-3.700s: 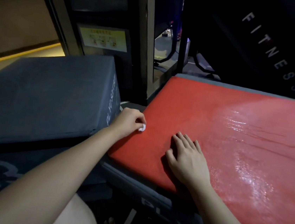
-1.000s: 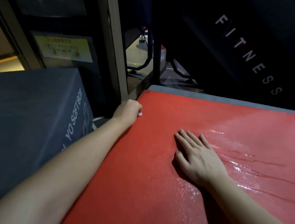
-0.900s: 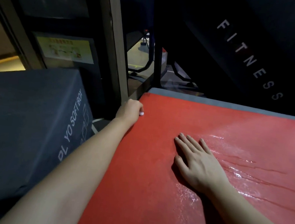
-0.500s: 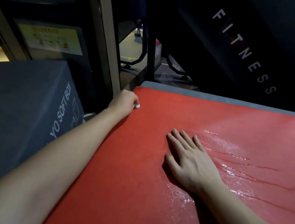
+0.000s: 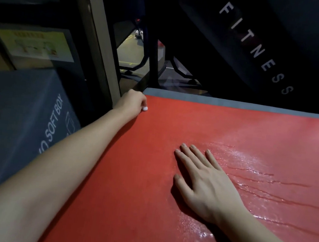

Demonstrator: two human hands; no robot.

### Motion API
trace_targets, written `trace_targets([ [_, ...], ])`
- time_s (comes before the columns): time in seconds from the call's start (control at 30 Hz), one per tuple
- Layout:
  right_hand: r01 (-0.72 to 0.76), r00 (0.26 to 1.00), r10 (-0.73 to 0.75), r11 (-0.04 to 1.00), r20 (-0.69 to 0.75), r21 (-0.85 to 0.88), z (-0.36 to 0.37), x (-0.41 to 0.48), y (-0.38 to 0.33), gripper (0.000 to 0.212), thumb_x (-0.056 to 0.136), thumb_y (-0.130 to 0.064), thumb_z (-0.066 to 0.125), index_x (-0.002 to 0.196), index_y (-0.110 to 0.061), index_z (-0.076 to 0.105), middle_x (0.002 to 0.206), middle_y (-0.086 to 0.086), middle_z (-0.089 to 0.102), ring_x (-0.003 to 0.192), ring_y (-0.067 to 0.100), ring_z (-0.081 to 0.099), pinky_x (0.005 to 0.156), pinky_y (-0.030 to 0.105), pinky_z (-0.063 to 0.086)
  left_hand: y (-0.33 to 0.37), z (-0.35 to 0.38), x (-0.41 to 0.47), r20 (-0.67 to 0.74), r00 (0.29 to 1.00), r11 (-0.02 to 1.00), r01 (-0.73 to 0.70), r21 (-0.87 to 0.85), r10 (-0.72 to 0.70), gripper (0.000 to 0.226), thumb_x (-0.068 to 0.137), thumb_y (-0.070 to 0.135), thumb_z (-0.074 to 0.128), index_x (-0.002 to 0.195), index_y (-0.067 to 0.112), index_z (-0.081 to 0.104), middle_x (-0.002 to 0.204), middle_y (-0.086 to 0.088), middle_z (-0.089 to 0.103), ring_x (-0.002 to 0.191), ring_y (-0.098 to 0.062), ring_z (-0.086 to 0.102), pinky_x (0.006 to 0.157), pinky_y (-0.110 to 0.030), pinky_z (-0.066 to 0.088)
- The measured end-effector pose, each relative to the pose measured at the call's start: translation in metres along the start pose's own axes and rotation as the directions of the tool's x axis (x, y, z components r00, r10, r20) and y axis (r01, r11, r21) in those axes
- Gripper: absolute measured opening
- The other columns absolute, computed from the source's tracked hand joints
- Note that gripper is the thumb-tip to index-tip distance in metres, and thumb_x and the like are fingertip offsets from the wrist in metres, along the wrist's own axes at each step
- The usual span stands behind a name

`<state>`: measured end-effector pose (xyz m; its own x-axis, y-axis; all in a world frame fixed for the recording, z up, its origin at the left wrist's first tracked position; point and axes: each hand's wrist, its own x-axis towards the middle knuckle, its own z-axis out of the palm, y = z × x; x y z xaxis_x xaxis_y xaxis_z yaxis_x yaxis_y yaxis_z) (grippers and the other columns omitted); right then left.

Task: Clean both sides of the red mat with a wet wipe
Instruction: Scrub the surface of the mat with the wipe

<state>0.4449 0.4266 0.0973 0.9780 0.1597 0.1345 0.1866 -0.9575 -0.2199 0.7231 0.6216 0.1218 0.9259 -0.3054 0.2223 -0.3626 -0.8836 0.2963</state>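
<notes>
Across the head camera's view, from the lower left to the right edge, lies the red mat (image 5: 128, 177), its top face up and a grey border (image 5: 236, 104) along its far side. The left arm reaches far forward along the mat's left edge. The left hand (image 5: 131, 103) sits at the far left corner, knuckles up and fingers curled into a loose fist. A small white scrap of the wet wipe (image 5: 145, 108) shows at its fingertips, touching the mat. The right hand (image 5: 204, 187) lies palm down near the middle of the mat, fingers straight and slightly spread, holding nothing. To its right the surface shines wet, with thin dark streaks running across it.

Left of the mat stands a grey soft box (image 5: 16, 114) with white lettering. Behind it hangs a yellow sign (image 5: 36, 44), and a dark panel reads FITNESS (image 5: 256, 50).

Compared with nearly four seconds ago, the left hand has travelled from the mat's near left corner up the edge to the far corner, still gripping the wipe. The right hand stays flat on the mat.
</notes>
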Motion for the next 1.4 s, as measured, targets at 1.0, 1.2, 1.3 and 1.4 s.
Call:
trace_targets([
  [1.0,-0.007,1.000,0.007,1.000,-0.020,0.024,0.003,0.002,0.004,0.067,0.095,-0.055,0.027,0.158,-0.035,0.016,0.165,-0.016,0.004,0.151,0.000,-0.006,0.124,0.035,0.000,0.026,0.002,0.029,0.081,0.976,0.979,-0.202,-0.001,0.201,0.010,0.087,0.014,0.076,0.092,0.020,0.081,0.096,-0.005,0.077,0.095,-0.025,0.069,0.082,-0.029,0.052],
  [1.2,-0.004,0.999,0.006,0.999,-0.041,0.048,0.003,0.001,0.003,0.067,0.094,-0.054,0.030,0.157,-0.033,0.019,0.165,-0.014,0.009,0.152,0.004,-0.001,0.125,0.036,0.000,0.024,-0.001,0.009,0.073,0.986,0.987,-0.152,0.055,0.147,0.012,0.085,0.019,0.074,0.081,0.029,0.077,0.095,-0.005,0.073,0.091,-0.030,0.067,0.082,-0.039,0.056],
  [1.3,-0.011,0.999,0.014,0.998,-0.040,0.060,0.003,0.000,0.002,0.068,0.094,-0.055,0.029,0.157,-0.034,0.020,0.165,-0.014,0.009,0.152,0.003,-0.001,0.125,0.036,0.001,0.039,0.005,0.012,-0.008,0.998,0.998,-0.057,0.000,0.057,0.021,0.082,0.005,0.064,0.083,0.020,0.079,0.098,-0.012,0.072,0.091,-0.035,0.066,0.081,-0.032,0.052],
  [1.4,-0.012,0.999,0.014,0.998,-0.037,0.056,0.003,0.002,0.005,0.068,0.092,-0.056,0.028,0.156,-0.034,0.022,0.165,-0.014,0.012,0.152,0.004,0.001,0.125,0.037,0.002,0.049,0.012,0.007,-0.026,1.000,1.000,0.012,-0.011,-0.012,0.024,0.086,0.005,0.062,0.097,0.019,0.078,0.107,-0.016,0.070,0.101,-0.039,0.064,0.084,-0.032,0.048],
])
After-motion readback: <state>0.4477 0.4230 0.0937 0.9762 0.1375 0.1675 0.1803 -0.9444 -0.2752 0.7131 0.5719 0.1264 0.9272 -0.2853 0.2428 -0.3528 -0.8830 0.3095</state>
